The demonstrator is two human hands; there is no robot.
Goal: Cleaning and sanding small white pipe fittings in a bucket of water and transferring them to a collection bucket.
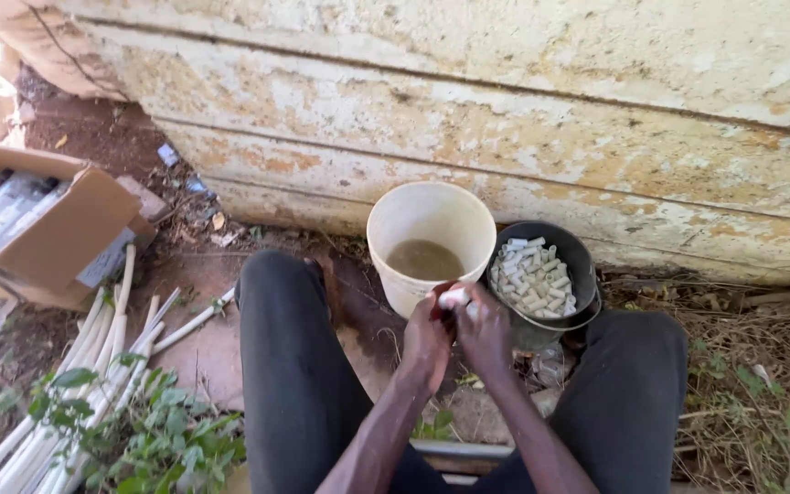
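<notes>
My left hand [426, 340] and my right hand [485, 331] meet in front of me, between my knees, both closed around one small white fitting [454, 296]. They hover at the near rim of a cream bucket [386, 240] holding murky brown water. Right of it stands a black bucket [581, 259] filled with several short white pipe pieces [532, 278]. My legs in black trousers spread to either side.
A weathered, peeling wall [505, 119] rises behind the buckets. An open cardboard box [57, 240] with bottles sits at the left. Several long white pipes [93, 366] lie on the ground by green weeds [153, 434]. Dry grass covers the right side.
</notes>
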